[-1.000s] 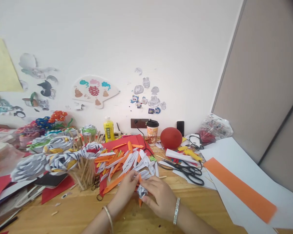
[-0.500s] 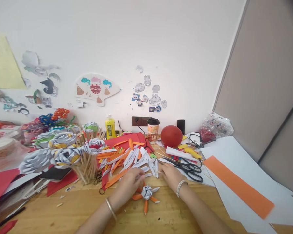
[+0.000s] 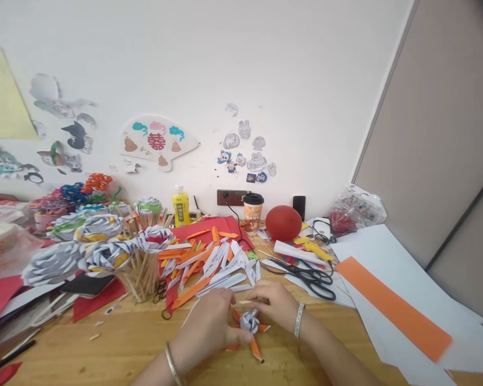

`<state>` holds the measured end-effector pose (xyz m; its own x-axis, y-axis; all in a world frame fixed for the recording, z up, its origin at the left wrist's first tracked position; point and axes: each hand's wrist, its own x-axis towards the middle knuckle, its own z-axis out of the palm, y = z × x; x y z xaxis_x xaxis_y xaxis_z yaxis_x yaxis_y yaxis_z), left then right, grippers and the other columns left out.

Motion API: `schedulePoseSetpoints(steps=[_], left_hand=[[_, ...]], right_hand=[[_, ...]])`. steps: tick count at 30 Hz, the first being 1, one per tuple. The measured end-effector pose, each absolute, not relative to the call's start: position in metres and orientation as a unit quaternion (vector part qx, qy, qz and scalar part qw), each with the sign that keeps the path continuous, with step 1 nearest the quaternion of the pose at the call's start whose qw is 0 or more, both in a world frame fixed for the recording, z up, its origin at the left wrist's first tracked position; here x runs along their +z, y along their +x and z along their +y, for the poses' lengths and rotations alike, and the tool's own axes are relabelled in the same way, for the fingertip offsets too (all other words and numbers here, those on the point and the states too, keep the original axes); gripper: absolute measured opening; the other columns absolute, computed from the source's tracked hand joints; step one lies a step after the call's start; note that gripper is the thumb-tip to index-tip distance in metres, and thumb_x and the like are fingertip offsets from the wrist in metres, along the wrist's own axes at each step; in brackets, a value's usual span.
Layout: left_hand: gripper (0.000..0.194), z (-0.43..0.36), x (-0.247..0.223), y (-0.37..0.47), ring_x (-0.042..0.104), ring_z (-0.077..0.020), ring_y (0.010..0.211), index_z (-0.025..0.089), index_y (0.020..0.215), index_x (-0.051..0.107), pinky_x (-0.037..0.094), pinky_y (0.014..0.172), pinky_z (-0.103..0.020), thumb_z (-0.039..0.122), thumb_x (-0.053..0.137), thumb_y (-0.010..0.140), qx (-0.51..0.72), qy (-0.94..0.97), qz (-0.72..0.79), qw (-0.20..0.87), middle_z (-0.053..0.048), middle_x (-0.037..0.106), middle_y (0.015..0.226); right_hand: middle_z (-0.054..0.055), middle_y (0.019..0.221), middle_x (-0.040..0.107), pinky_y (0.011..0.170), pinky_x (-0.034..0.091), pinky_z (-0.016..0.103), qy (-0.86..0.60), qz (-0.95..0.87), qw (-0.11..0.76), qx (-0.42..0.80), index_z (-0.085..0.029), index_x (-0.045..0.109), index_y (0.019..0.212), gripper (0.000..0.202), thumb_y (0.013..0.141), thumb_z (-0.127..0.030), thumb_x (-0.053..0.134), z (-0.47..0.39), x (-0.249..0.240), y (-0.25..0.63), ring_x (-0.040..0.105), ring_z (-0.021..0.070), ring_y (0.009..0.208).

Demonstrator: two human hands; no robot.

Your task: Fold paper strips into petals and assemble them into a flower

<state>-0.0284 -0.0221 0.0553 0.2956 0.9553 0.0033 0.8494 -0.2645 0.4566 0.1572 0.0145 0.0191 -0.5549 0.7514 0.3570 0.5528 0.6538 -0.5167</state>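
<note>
A small paper flower (image 3: 249, 321), with a white folded centre and orange petals, lies low over the wooden table between my hands. My left hand (image 3: 209, 323) curls around its left side, the thumb against the petals; its other fingertips are partly hidden. From the right, my right hand (image 3: 276, 303) reaches over the flower's far side, its fingers closed on a short pale wooden stick (image 3: 245, 302). Beyond both hands spreads a heap of folded white and orange paper pieces (image 3: 221, 262).
Black scissors (image 3: 312, 279) and a yellow glue gun (image 3: 317, 251) lie right of the heap. A lidded cup (image 3: 253, 214), yellow bottle (image 3: 181, 206) and red balloon (image 3: 283, 223) stand behind. Paper roses (image 3: 104, 252) crowd the left; white sheets (image 3: 406, 300) and an orange strip (image 3: 394, 308) cover the right.
Both hands have come nearer the flower, my left thumb now against it. The flower has shifted slightly right and turned a little. The stick now shows at my right fingertips.
</note>
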Motion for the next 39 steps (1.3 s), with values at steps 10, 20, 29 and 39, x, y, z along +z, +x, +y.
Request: schedulePoseSetpoints(steps=[10,20,29,39], left_hand=[[0.033,-0.012,0.036,-0.032,0.055,-0.0224,0.077,0.020,0.082,0.060,0.034,0.063,-0.025,0.039,0.074,0.057,0.112,0.844,0.506,0.135,-0.004,0.062,0.083],[0.020,-0.009,0.036,-0.025,0.056,-0.0186,0.078,0.021,0.083,0.060,0.038,0.069,-0.024,0.016,0.061,0.064,0.147,0.831,0.478,0.245,-0.001,0.063,0.086],[0.040,-0.013,0.053,-0.028,0.058,-0.0198,0.091,0.023,0.111,0.055,0.043,0.081,-0.026,0.018,0.054,0.071,0.235,0.814,0.409,0.338,-0.004,0.065,0.102],[0.015,0.001,0.053,-0.028,0.057,-0.0177,0.068,0.016,0.068,0.064,0.043,0.065,-0.025,0.026,0.054,0.071,0.257,0.794,0.472,0.286,-0.003,0.065,0.070]], right_hand=[[0.001,0.070,0.064,0.061,0.044,0.021,-0.338,-0.883,0.262,0.195,-0.019,0.071,0.081,0.023,0.085,-0.034,0.055,0.014,0.020,0.160,0.057,0.0128,0.066],[0.001,0.069,0.062,0.057,0.039,0.021,-0.347,-0.913,0.204,0.057,-0.019,0.067,0.076,0.026,0.089,-0.028,0.047,0.016,0.023,0.153,0.057,0.0129,0.066],[0.002,0.066,0.061,0.055,0.037,0.023,-0.343,-0.916,0.204,-0.048,-0.017,0.064,0.072,0.020,0.084,-0.019,0.048,0.016,0.019,0.153,0.054,0.0133,0.062],[-0.001,0.064,0.058,0.055,0.034,0.020,-0.371,-0.894,0.251,0.018,-0.019,0.064,0.070,0.015,0.079,-0.016,0.053,0.011,0.022,0.145,0.054,0.0115,0.063]])
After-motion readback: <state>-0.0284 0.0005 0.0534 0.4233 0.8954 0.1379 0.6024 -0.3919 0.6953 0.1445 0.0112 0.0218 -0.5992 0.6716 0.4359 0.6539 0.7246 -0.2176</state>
